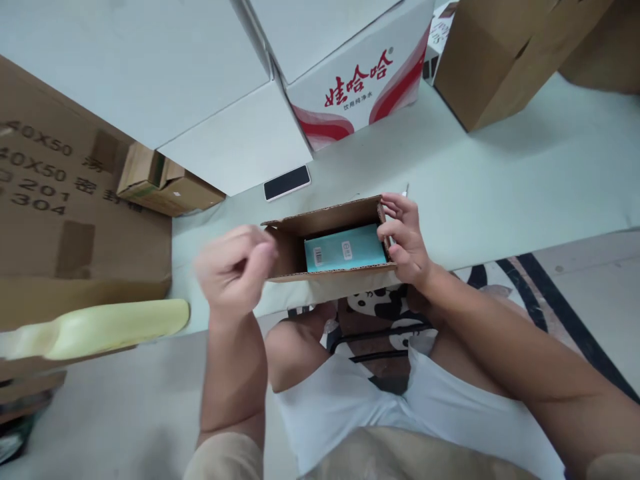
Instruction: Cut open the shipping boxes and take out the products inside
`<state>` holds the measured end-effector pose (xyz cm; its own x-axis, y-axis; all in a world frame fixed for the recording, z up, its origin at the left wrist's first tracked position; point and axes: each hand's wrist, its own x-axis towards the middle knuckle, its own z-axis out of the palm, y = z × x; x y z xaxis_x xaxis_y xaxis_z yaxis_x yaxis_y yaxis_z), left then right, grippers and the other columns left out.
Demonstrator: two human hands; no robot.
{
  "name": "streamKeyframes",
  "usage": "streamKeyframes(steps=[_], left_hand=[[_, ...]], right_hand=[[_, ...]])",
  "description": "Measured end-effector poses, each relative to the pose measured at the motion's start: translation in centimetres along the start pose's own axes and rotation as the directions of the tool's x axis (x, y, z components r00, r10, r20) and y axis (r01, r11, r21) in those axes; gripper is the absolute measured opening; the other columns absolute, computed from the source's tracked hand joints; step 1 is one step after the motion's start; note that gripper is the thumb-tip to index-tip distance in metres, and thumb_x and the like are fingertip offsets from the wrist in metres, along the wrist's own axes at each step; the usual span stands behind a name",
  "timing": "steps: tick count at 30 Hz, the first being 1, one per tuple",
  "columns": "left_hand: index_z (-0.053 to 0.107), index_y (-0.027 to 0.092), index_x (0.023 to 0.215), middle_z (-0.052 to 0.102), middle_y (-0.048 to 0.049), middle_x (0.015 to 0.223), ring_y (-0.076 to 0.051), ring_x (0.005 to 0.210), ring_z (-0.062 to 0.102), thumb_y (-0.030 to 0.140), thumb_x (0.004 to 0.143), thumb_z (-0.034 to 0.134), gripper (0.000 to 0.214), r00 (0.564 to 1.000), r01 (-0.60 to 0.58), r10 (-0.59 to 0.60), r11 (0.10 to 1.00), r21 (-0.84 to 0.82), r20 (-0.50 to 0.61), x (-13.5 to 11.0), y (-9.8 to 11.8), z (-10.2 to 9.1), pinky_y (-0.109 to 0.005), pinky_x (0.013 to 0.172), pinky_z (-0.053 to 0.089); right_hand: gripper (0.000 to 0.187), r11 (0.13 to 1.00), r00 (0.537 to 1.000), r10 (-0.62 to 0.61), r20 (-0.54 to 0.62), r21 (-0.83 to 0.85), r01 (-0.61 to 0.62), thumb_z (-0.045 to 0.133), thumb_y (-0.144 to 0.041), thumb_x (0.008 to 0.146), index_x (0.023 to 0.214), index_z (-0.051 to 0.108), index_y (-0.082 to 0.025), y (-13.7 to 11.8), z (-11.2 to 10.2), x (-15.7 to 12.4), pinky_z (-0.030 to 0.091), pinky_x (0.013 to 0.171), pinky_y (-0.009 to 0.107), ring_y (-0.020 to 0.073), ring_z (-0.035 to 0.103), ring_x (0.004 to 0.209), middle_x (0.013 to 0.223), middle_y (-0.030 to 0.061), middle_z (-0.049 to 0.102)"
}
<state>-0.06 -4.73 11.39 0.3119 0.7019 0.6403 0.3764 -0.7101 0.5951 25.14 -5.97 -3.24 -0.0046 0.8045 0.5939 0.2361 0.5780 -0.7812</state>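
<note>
An open brown cardboard box (325, 219) stands on the pale table near its front edge. Inside it, toward the right end, lies a turquoise box (327, 248) with a barcode label and a small white label. My right hand (404, 240) grips the cardboard box at its right end, fingers over the upper edge. By the left end of the cardboard box is my left hand (235, 267), closed in a fist and slightly blurred. Nothing shows between its fingers. Whether the fist touches the cardboard I cannot tell.
A black-faced phone-like slab (287, 183) lies behind the cardboard box. White cartons (240, 137) and a red-and-white carton (357, 80) line the back. Brown cartons stand left (75, 200) and right (500, 63). A yellow-green rounded object (120, 327) lies at the left front edge.
</note>
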Motion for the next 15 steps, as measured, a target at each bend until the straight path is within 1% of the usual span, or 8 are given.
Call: streamKeyframes(steps=[1,2,4,6,8,10,12,15], left_hand=[[0.058,0.022,0.057,0.051,0.0019,0.053,-0.013,0.051,0.047,0.03,0.095,0.064,0.04,0.971,0.072,-0.091,0.993,0.091,0.223,1.0,1.3,0.3,-0.031,0.051,0.038],[0.059,0.021,0.059,0.053,0.0024,0.053,-0.012,0.05,0.046,0.032,0.094,0.066,0.037,0.895,0.132,-0.199,0.973,0.19,0.4,2.0,2.2,0.8,-0.03,0.051,0.038],[0.064,0.021,0.068,0.062,0.0023,0.06,-0.013,0.055,0.052,0.036,0.09,0.067,0.027,0.717,0.17,-0.363,0.919,0.356,0.596,3.5,2.6,2.3,-0.028,0.055,0.042],[0.071,0.021,0.086,0.074,-0.0012,0.08,-0.018,0.071,0.065,0.038,0.084,0.071,0.017,0.623,0.1,-0.401,0.893,0.44,0.672,4.5,1.7,4.0,-0.03,0.066,0.05],[0.074,0.021,0.106,0.078,-0.0067,0.108,-0.027,0.096,0.072,0.037,0.078,0.076,0.033,0.533,-0.006,-0.374,0.896,0.445,0.759,4.9,0.3,5.7,-0.036,0.083,0.056],[0.071,0.021,0.123,0.074,-0.0104,0.128,-0.032,0.116,0.07,0.032,0.077,0.077,0.047,0.426,-0.083,-0.347,0.905,0.418,0.835,5.1,-0.8,7.1,-0.041,0.097,0.056],[0.067,0.021,0.132,0.07,-0.0117,0.139,-0.034,0.125,0.068,0.023,0.077,0.074,0.055,0.346,-0.132,-0.355,0.898,0.419,0.869,5.2,-1.4,8.3,-0.044,0.103,0.056],[0.068,0.023,0.129,0.064,-0.0086,0.148,-0.035,0.129,0.066,0.012,0.075,0.071,0.056,0.262,-0.187,-0.386,0.879,0.438,0.885,5.2,-2.0,9.8,-0.045,0.105,0.057]], right_hand=[[0.056,1.0,1.0,0.002,0.006,0.006,-0.002,0.035,-0.071,0.095,0.081,0.061,-0.023,-0.1,-0.1,-0.1,0.039,0.124,0.057,0.0342,0.047,0.139,0.153,0.0078,0.04],[0.057,1.0,1.0,0.007,0.01,0.012,-0.007,0.035,-0.071,0.094,0.081,0.062,-0.023,-0.1,-0.1,-0.2,0.037,0.126,0.057,0.0349,0.046,0.141,0.154,0.0079,0.039],[0.059,1.0,0.999,0.019,0.026,0.021,-0.019,0.035,-0.073,0.093,0.083,0.063,-0.023,-0.2,-0.2,-0.3,0.035,0.127,0.057,0.036,0.043,0.144,0.156,0.0082,0.039],[0.06,0.998,0.998,0.038,0.054,0.038,-0.04,0.036,-0.075,0.092,0.086,0.064,-0.023,-0.1,-0.2,-0.3,0.035,0.127,0.056,0.0361,0.043,0.145,0.157,0.0087,0.039],[0.06,0.997,0.996,0.048,0.08,0.057,-0.052,0.036,-0.076,0.092,0.092,0.065,-0.024,0.0,-0.3,-0.2,0.034,0.128,0.056,0.0353,0.045,0.144,0.157,0.0095,0.039],[0.062,0.996,0.995,0.04,0.091,0.074,-0.047,0.036,-0.079,0.091,0.106,0.066,-0.026,0.3,-0.5,-0.1,0.032,0.13,0.056,0.0344,0.043,0.148,0.157,0.0103,0.04],[0.07,0.996,0.996,0.01,0.093,0.092,-0.018,0.039,-0.085,0.088,0.126,0.06,-0.029,0.7,-0.8,-0.1,0.029,0.132,0.056,0.0339,0.037,0.155,0.157,0.0103,0.039],[0.094,0.991,0.992,-0.061,0.111,0.122,0.048,0.058,-0.091,0.076,0.151,0.043,-0.036,1.6,-1.6,-0.5,0.026,0.133,0.06,0.0366,0.025,0.162,0.165,0.0094,0.032]])
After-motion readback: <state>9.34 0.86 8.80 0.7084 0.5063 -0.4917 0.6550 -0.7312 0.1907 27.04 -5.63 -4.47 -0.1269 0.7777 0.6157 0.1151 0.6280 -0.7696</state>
